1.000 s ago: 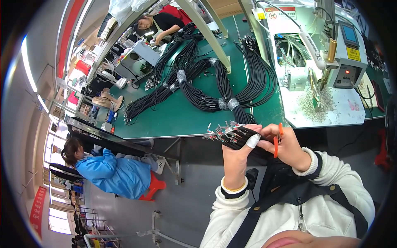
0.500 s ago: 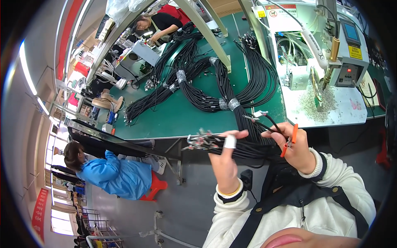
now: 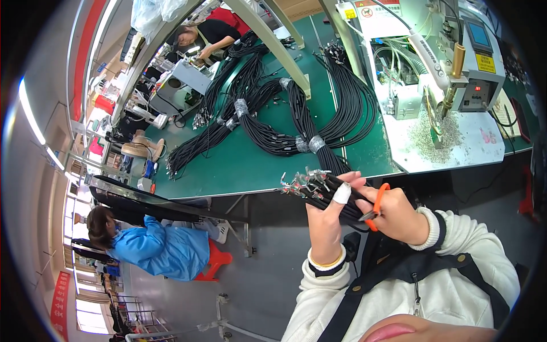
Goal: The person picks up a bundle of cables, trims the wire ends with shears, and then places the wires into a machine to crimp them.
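Note:
My left hand [image 3: 325, 231], a white wrap on its thumb, is closed around a bundle of black cables [image 3: 320, 196] close to their ends. Stripped ends [image 3: 305, 181] with silvery and a few red and white tips fan out to the left of it. Just right of the bundle, my right hand [image 3: 401, 216] grips small orange-handled cutters [image 3: 378, 200], whose dark metal tip points toward the cables. The right fingertips are against the bundle or very near it; whether they also hold a cable is hidden.
Tied black cable bundles [image 3: 268, 134] lie across the green table [image 3: 211, 181]. A machine [image 3: 478, 85] with a small screen stands at right, metal scraps [image 3: 436, 137] heaped on its white base. A frame post [image 3: 290, 68] rises from the table. Co-workers sit at left [image 3: 159, 248] and far side [image 3: 208, 40].
My left hand has moved right with the bundle, and my right hand has come lower. The separate cables that stood up from my right fingers no longer show apart from the bundle.

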`<state>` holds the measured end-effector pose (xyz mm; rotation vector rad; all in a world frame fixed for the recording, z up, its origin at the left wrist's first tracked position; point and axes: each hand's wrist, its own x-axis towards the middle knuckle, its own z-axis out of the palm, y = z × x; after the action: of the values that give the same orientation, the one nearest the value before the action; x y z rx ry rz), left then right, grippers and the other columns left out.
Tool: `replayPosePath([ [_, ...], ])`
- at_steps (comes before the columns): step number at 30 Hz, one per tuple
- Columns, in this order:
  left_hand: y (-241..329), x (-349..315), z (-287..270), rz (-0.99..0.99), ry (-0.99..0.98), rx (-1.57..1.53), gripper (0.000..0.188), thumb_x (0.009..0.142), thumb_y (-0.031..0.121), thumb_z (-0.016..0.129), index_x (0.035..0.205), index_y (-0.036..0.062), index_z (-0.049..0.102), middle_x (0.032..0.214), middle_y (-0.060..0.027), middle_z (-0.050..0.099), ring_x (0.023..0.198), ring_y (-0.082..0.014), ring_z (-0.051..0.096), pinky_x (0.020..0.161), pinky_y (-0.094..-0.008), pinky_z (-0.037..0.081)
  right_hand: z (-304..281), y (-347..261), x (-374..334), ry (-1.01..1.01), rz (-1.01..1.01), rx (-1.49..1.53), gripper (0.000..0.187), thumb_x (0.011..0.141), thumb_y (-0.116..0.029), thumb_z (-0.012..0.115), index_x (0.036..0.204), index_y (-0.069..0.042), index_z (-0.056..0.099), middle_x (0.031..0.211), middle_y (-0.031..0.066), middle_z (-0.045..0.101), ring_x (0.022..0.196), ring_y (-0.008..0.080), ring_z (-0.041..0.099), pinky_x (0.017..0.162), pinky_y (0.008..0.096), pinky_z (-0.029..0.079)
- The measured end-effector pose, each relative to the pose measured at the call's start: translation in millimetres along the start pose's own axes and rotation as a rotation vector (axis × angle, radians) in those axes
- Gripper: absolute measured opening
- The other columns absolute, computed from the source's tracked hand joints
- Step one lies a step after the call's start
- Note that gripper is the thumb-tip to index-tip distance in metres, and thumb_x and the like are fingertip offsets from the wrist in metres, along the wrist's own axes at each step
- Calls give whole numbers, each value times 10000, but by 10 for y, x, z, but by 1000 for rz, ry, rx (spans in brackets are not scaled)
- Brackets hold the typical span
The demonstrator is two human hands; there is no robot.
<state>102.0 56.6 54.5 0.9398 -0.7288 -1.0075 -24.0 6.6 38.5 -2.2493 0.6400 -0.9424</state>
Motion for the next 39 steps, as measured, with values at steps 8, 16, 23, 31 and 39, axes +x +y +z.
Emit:
replayPosePath([
  [8, -65, -14, -16, 86, 2, 35, 221, 817, 47, 566, 1011, -58, 556, 945, -153, 616, 862, -218, 611, 788, -308, 468, -40, 58, -33, 191, -144, 44, 256, 733, 5, 608, 987, 8, 586, 762, 165, 619, 592, 266, 613, 497, 288, 469],
  [16, 17, -21, 44, 38, -54, -5, 284, 814, 40, 572, 1070, -64, 503, 1022, -170, 594, 952, -231, 579, 844, -323, 445, -95, 15, -27, 218, -98, 20, 200, 732, 17, 615, 930, 19, 592, 753, 158, 618, 557, 236, 601, 480, 279, 454],
  [23, 66, -36, 17, -66, -133, 57, 313, 802, -5, 561, 1103, -51, 490, 1094, -168, 564, 1066, -244, 517, 911, -347, 410, -131, 16, -7, 13, 43, 261, 169, 730, -13, 650, 881, 20, 582, 705, 140, 606, 552, 207, 597, 490, 273, 450],
  [31, -44, -163, -196, 14, -133, 118, 258, 818, 29, 542, 1056, -63, 507, 1005, -157, 598, 965, -243, 575, 867, -362, 442, -108, 32, -50, 137, -97, 165, 132, 757, -3, 619, 858, 37, 545, 653, 115, 596, 549, 187, 599, 484, 247, 451],
  [39, 352, -333, -1204, 265, 371, -53, 318, 907, 241, 396, 1056, -30, 471, 514, 2, 311, 462, -120, 388, 583, -308, 463, -341, 112, -312, -280, 345, 633, 55, 825, -2, 529, 844, 41, 500, 695, 89, 607, 606, 139, 611, 537, 223, 479],
])
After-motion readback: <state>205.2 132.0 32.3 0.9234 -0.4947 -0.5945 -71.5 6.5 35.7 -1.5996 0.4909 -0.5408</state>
